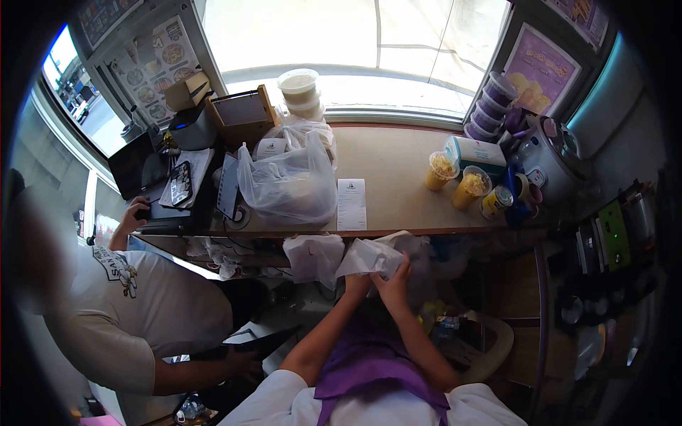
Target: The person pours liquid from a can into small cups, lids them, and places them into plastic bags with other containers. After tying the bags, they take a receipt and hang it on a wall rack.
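Both of my hands are in front of the counter edge, close together, on a thin whitish plastic bag [371, 257]. My left hand [359, 282] is largely covered by the bag, so its fingers do not show. My right hand [398, 277] has its fingers bent round the bag's right side. Just left of them hangs a stack of white bags [313, 257] below the counter edge. A printed receipt [352, 204] lies on the counter [398, 167] beyond my hands, beside a filled translucent bag [288, 184].
Two yellow-filled cups [472, 188], a can [496, 202] and a tissue pack [477, 155] stand at the right. Purple-filled tubs [490, 110] are stacked behind. At the left, a person [156, 305] in a light shirt has a hand near a laptop [145, 177].
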Demonstrator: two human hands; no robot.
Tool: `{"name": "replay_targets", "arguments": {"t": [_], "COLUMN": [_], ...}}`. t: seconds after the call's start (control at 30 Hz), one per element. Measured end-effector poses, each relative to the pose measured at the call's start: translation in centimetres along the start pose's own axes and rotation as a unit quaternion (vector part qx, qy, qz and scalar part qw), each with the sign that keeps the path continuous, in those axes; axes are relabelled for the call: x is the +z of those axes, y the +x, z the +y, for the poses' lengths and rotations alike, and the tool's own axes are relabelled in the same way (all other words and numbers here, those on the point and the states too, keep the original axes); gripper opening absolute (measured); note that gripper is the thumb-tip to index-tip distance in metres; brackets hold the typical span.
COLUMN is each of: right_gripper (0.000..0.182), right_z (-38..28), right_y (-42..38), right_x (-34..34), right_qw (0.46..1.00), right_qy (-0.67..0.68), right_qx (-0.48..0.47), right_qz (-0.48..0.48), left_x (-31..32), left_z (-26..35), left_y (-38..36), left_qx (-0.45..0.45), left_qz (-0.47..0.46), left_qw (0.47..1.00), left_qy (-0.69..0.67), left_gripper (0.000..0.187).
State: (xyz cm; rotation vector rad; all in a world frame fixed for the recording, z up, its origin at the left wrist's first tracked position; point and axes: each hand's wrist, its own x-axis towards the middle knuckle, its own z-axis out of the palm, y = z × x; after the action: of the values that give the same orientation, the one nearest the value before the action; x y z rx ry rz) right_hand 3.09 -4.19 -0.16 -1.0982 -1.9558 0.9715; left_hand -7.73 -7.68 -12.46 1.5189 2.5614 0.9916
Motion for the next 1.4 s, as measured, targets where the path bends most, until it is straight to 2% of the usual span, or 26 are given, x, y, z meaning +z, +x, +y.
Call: {"name": "replay_targets", "arguments": {"t": [0.03,0.07,0.13,0.27,0.33,0.37,0.43,0.5,0.53,0.57,0.7,0.73,0.77,0.8,0.83,0.87,0.9,0.97,1.0,1.07,1.1,1.13,1.2,1.3,1.37,1.4], "right_gripper": [0.082,0.076,0.065,0.045,0.037,0.037,0.037,0.038,0.039,0.040,0.043,0.047,0.047,0.046,0.045,0.045,0.044,0.039,0.036,0.033,0.035,0.038,0.017,0.025,0.034,0.038], "right_z": [4.4,4.1,3.3,4.9,4.1,3.3,1.5,1.3,1.2,-4.6,-3.4,-1.7,-0.4,0.4,1.0,1.6,2.0,3.5,4.2,5.1,5.4,5.7,-1.8,1.1,0.0,-1.3], "right_y": [-1.3,-1.2,-0.7,0.5,1.2,1.6,3.5,5.7,7.0,8.2,11.3,10.8,10.2,9.0,7.5,5.6,3.6,0.7,0.1,-1.1,-1.7,-2.2,-1.2,0.3,1.5,2.1], "right_x": [2.5,2.9,4.0,4.6,4.1,2.9,-0.2,-0.4,-0.2,-1.9,-0.3,-1.9,-2.4,-2.9,-3.8,-4.8,-5.6,-6.5,-6.6,-7.0,-7.3,-7.5,-11.1,-14.7,-16.7,-17.6], "right_qw": [0.994,0.991,0.981,0.995,0.994,0.999,0.993,0.994,0.991,0.996,0.977,0.997,0.997,0.990,0.976,0.962,0.955,0.974,0.965,0.935,0.938,0.940,0.956,0.941,0.947,0.949], "right_qy": [0.092,0.105,0.131,-0.029,-0.039,-0.021,0.012,0.089,0.127,0.053,0.195,0.051,0.009,-0.034,-0.077,-0.102,-0.110,0.043,0.174,0.306,0.313,0.321,0.287,0.320,0.308,0.301], "right_qx": [0.059,0.063,0.073,-0.082,-0.105,-0.037,0.096,0.062,0.046,0.063,-0.047,-0.026,-0.072,-0.134,-0.200,-0.245,-0.270,-0.212,-0.143,-0.055,-0.038,-0.021,-0.051,0.101,0.097,0.096], "right_qz": [-0.019,-0.055,-0.123,-0.058,0.014,-0.012,-0.065,-0.015,0.010,0.028,0.073,-0.056,-0.036,0.006,0.047,0.061,0.060,-0.062,-0.134,-0.173,-0.143,-0.113,-0.012,0.036,0.006,-0.009], "left_x": [-0.3,-0.1,-0.1,2.3,-0.8,-3.1,-5.2,-5.9,-6.1,-6.3,-5.4,-5.5,-6.1,-6.7,-8.7,-12.7,-16.4,-20.8,-21.6,-21.1,-21.1,-21.4,-23.0,-23.4,-23.1,-24.0], "left_z": [0.0,0.4,0.0,-3.5,-1.7,-0.3,1.1,2.3,2.6,3.0,3.0,2.5,1.7,1.1,1.8,3.9,6.1,8.6,9.4,9.2,9.4,9.8,10.1,10.6,9.6,10.5], "left_y": [-0.3,-0.9,-1.1,-1.3,-0.6,-0.1,0.4,0.5,0.7,1.0,0.8,0.9,1.0,1.3,1.7,1.8,1.7,1.7,2.0,2.3,2.5,2.3,2.8,3.2,3.2,3.3], "left_qx": [0.055,0.075,0.058,0.019,0.030,0.035,0.042,0.041,0.027,0.012,-0.032,-0.119,-0.200,-0.274,-0.302,-0.318,-0.322,-0.306,-0.317,-0.289,-0.274,-0.256,-0.246,-0.180,-0.134,-0.141], "left_qz": [-0.025,-0.019,-0.005,-0.066,-0.074,-0.079,-0.048,-0.004,-0.023,-0.042,-0.039,-0.147,-0.249,-0.343,-0.323,-0.291,-0.247,-0.241,-0.237,-0.251,-0.257,-0.220,-0.228,-0.191,-0.191,-0.212], "left_qw": [0.997,0.994,0.998,0.996,0.995,0.988,0.993,0.998,0.997,0.996,0.996,0.981,0.933,0.853,0.759,0.628,0.465,0.477,0.470,0.587,0.640,0.639,0.708,0.793,0.828,0.819], "left_qy": [0.044,0.083,0.012,-0.056,0.064,0.124,0.095,0.055,0.066,0.077,0.078,-0.045,-0.167,-0.284,-0.478,-0.648,-0.787,-0.788,-0.789,-0.714,-0.670,-0.691,-0.622,-0.550,-0.510,-0.514], "left_gripper": [0.062,0.055,0.055,0.057,0.058,0.059,0.053,0.047,0.042,0.038,0.023,0.031,0.039,0.046,0.057,0.068,0.079,0.093,0.072,0.056,0.049,0.033,0.033,0.030,0.028,0.029]}}
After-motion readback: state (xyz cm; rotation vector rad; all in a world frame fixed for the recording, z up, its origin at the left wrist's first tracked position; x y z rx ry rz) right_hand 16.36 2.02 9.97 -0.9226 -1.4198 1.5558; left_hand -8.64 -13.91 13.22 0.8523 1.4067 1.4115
